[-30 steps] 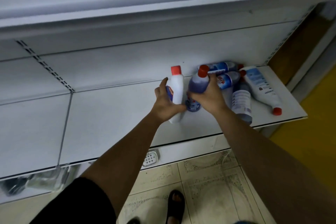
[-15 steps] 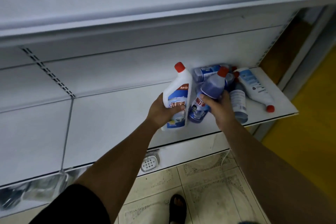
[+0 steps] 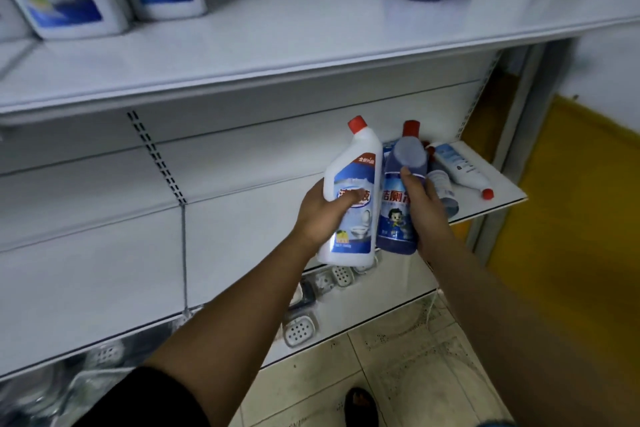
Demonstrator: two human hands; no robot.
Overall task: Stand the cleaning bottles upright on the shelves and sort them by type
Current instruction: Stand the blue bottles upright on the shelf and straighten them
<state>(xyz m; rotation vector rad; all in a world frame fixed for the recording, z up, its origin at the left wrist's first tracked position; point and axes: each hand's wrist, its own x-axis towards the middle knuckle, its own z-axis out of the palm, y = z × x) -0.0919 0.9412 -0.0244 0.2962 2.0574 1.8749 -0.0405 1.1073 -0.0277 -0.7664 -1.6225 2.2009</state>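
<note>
- Since half a second ago, both held bottles have risen clear of the middle shelf (image 3: 502, 199), and the upper shelf (image 3: 311, 42) has come into view.
- The left grip (image 3: 320, 215) wraps the white bottle (image 3: 358, 166), thumb across its label, cap up.
- The right grip (image 3: 429, 213) clasps the purple bottle (image 3: 394, 218) just beside it, perhaps touching.
- Other bottles (image 3: 457, 166) lie on the middle shelf.

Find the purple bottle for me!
Right of centre in the head view: the right hand holds the purple bottle, beside the white bottle in the left hand.
</note>
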